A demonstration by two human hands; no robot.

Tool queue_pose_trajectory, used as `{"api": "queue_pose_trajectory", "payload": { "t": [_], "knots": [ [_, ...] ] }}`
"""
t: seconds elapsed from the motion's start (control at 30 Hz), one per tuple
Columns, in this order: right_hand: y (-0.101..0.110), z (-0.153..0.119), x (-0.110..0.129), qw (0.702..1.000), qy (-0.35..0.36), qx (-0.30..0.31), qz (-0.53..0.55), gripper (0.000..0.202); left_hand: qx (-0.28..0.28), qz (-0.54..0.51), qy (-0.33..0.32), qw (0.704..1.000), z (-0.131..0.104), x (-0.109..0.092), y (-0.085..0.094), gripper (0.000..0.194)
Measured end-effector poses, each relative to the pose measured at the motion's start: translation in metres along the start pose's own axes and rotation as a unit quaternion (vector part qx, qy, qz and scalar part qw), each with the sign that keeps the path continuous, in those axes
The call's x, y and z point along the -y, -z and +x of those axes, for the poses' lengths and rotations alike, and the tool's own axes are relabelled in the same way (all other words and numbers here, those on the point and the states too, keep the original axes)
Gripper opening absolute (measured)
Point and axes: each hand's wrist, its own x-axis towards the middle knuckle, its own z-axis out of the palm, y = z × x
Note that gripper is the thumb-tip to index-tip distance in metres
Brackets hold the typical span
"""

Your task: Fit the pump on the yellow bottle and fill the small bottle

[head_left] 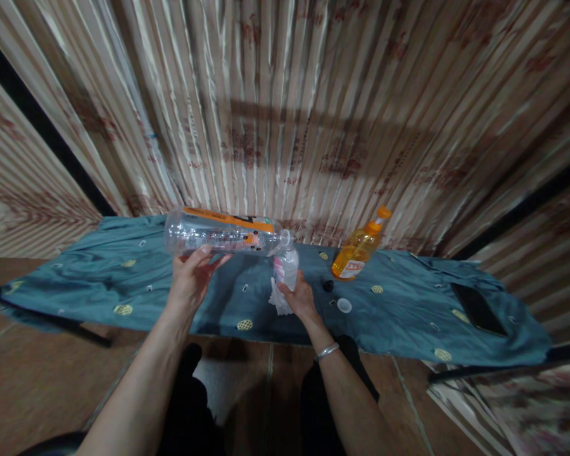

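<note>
My left hand (193,272) is wrapped from below around a large clear plastic bottle (209,233) with an orange label. That bottle lies nearly level in the air, its neck pointing right, and its mouth is at the top of a small clear bottle (287,263). Whether the two mouths touch I cannot tell. My right hand (300,296) grips the small bottle, which stands upright. Under and beside it lies a crumpled white tissue (280,301). Right of my right hand are a black cap (328,286) and a white round cap (344,306).
A bottle of orange liquid (356,253) with an orange top stands at the back right. A dark phone (479,309) lies at the right end of the blue-green cloth (394,323). Behind hangs a pleated, patterned curtain (285,126); black bars (47,120) flank the surface.
</note>
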Motion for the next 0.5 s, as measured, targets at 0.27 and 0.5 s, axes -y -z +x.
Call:
{"api": "queue_pose_trajectory", "payload": {
  "t": [0.27,0.5],
  "knots": [
    [-0.0003,0.0005,-0.0021,1.000,0.005,0.001,-0.004,0.044,-0.001,0.006,0.009,1.000,0.0017,0.0022,0.0040,0.054],
    [-0.0012,0.0016,-0.0038,1.000,0.003,-0.002,0.001,0.040,0.001,-0.003,0.001,1.000,-0.0013,-0.0025,-0.0011,0.057]
  ]
}}
